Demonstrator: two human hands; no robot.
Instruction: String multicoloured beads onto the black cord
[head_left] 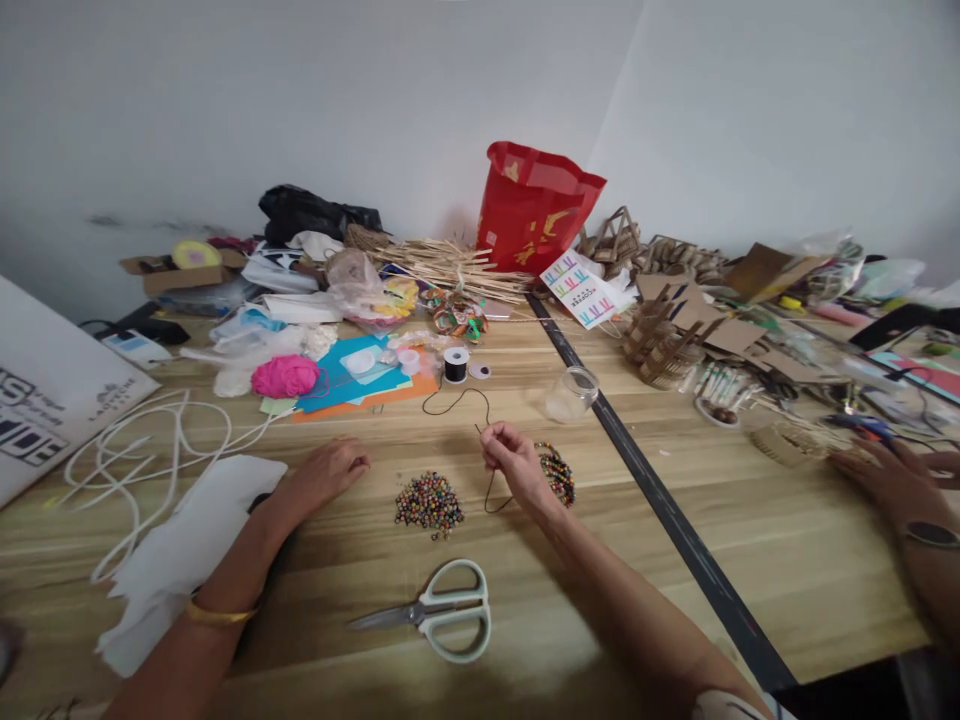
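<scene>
My right hand (516, 462) pinches a thin black cord (489, 494) between thumb and fingertips, a little above the table. From there the cord loops back toward a black spool (455, 366), and another stretch curves below the hand. Partly hidden behind this hand lies a coil of strung multicoloured beads (559, 474). My left hand (328, 478) rests on the table, fingers curled together, with nothing visible in it. Between both hands is a pile of loose multicoloured beads (430, 502). White-handled scissors (454, 610) lie nearest me, blades pointing left.
A clear jar (571, 392) stands beside a dark strip (660, 500) crossing the table. Pink yarn (285, 376), blue paper (337, 392) and a red bag (536, 210) lie farther back. White cord (176, 425) is at left. Another person's hand (889, 475) is at right.
</scene>
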